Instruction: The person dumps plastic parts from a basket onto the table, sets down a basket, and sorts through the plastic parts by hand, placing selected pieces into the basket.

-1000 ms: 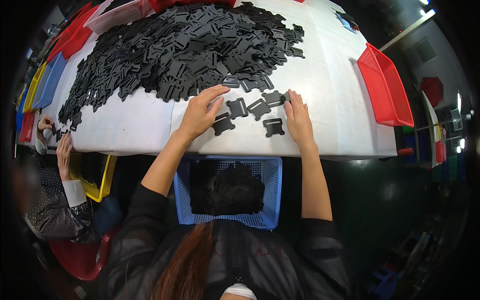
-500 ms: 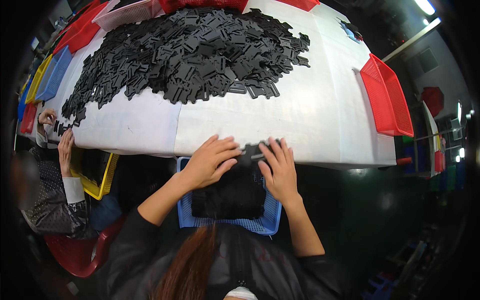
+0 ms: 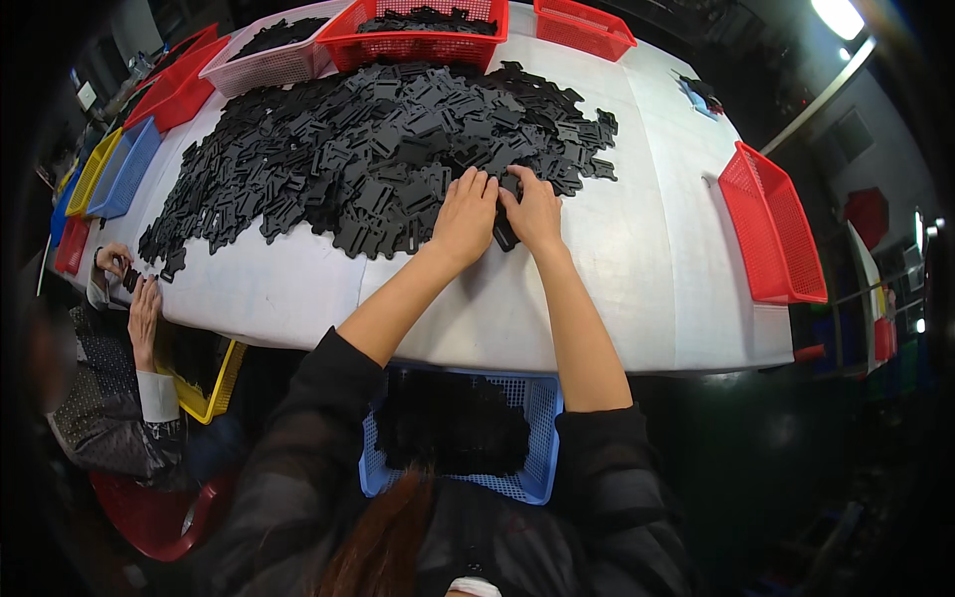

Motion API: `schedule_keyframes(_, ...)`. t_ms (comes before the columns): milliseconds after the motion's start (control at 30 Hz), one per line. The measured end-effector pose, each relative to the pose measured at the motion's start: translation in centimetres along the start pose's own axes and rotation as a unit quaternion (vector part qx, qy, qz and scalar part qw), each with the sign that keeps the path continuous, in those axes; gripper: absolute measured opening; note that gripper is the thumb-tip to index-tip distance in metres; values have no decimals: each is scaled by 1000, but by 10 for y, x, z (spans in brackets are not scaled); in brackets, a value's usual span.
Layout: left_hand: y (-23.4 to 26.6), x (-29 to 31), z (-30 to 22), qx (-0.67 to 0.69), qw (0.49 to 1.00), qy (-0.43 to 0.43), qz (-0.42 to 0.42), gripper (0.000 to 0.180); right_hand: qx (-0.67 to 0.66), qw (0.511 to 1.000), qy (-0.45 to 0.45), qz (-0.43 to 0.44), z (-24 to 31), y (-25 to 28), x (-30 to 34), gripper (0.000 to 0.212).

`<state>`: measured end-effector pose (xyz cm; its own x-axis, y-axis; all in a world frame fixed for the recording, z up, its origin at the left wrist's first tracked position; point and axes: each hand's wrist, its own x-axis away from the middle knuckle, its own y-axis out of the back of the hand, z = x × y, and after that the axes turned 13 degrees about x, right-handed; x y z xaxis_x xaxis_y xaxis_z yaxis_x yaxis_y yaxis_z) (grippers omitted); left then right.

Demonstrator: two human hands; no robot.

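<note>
A broad heap of flat black plastic buckle-like pieces covers the back of the white table. At its front right edge, my left hand lies over some pieces with its fingers stretched out side by side. Close beside it, my right hand reaches onto the same pieces, its thumb and forefinger apart. Between and under my hands a few pieces show, one of them sticking out toward me; my palms hide the others. Below the table edge, near my lap, stands a blue basket holding many black pieces.
A red basket stands at the table's right side. Along the back are a filled red basket, a pink basket and another red one. To my left, a co-worker's hands handle black pieces above a yellow basket.
Both my hands have moved forward from the table's front edge above the blue basket to the heap. The black pieces that were between them are gone from there. The view has tilted up slightly.
</note>
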<state>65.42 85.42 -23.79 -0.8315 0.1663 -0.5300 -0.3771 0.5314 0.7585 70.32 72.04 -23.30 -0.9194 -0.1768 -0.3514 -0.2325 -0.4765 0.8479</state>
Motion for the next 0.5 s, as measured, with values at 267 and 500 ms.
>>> schedule_keyframes(267, 36, 73, -48, 184, 975, -79, 98, 33, -74, 996, -19, 49, -18, 60, 87, 29)
schedule_keyframes(500, 69, 114, -52, 240, 968, -39, 61, 37, 118, 992, 23, -24, -38, 92, 120, 31)
